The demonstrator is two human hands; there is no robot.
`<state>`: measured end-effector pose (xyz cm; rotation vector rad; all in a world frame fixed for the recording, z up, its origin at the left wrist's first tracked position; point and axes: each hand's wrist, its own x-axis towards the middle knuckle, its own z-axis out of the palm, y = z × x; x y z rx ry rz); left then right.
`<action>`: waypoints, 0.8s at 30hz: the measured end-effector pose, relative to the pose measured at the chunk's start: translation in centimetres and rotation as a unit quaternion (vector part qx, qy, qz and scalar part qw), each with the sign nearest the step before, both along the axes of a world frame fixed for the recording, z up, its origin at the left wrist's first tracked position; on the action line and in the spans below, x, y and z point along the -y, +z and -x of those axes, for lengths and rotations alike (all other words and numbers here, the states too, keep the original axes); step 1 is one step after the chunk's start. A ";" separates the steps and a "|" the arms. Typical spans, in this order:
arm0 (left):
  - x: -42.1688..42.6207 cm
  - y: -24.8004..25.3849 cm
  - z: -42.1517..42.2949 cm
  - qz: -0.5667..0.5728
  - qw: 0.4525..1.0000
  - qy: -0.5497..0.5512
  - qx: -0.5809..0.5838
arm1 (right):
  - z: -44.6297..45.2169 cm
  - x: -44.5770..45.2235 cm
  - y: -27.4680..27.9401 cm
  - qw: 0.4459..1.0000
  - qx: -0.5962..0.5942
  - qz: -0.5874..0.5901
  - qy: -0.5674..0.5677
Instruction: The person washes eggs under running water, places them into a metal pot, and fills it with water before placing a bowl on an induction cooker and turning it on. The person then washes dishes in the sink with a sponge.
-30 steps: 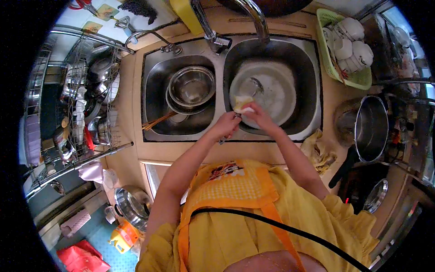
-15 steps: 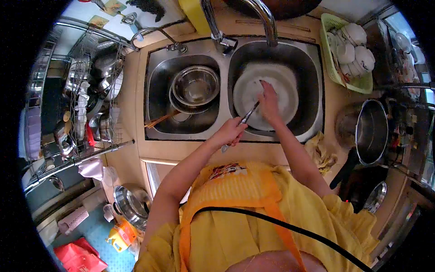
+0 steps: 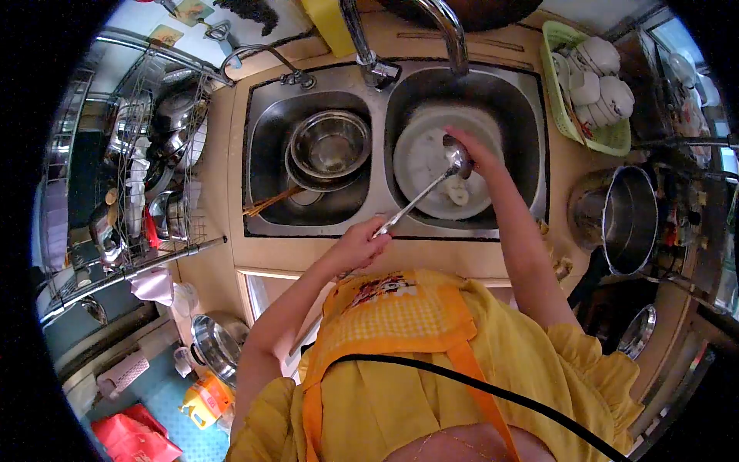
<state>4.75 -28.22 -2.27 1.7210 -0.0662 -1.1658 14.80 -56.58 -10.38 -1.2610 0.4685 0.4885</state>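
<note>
My left hand (image 3: 360, 245) is wrapped round the handle of a shiny metal ladle (image 3: 421, 198), which slants up over the right sink bowl (image 3: 519, 115). At the ladle's round head is my right hand (image 3: 481, 156), its fingers curled around the far side and partly hidden. Below them sits a pale wide basin (image 3: 408, 165) with cloudy whitish water. A small pale object (image 3: 457, 194) shows in the basin under the ladle head; I cannot make out its kind.
Stacked metal bowls (image 3: 331, 145) and chopsticks (image 3: 271, 202) lie in the left sink. The faucet (image 3: 454, 38) arches over the right sink. A green basket (image 3: 556, 85) of bowls and a large pot (image 3: 630, 223) stand to the right. A wire dish rack (image 3: 138, 169) is at left.
My left hand has moved down and left, drawing the ladle's handle with it. The ladle head now shows above the water, and my right hand has shifted right beside it.
</note>
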 end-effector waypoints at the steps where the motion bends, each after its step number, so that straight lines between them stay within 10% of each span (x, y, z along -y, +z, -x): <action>1: -0.5 0.0 0.1 0.008 1.000 0.005 -0.006 | 0.3 0.0 0.7 0.999 -0.015 -0.026 -0.016; 5: -1.8 0.1 0.1 0.027 0.999 -0.011 0.040 | 0.5 -0.1 2.5 0.995 0.090 -0.016 -0.040; 8: -1.6 1.6 -0.4 0.037 0.998 0.022 -0.036 | 1.5 -1.9 5.9 0.933 0.225 0.266 0.096; 14: -2.6 2.3 -0.5 0.052 0.997 0.028 -0.057 | 2.3 0.6 6.3 0.934 0.301 0.139 0.129; 20: -2.6 2.7 -0.4 0.061 0.997 0.005 -0.046 | 1.5 1.9 4.5 0.992 0.123 -0.011 0.001; 24: -2.1 3.3 -0.2 0.060 0.997 0.018 -0.050 | 3.2 -1.7 7.5 0.895 0.307 0.325 0.013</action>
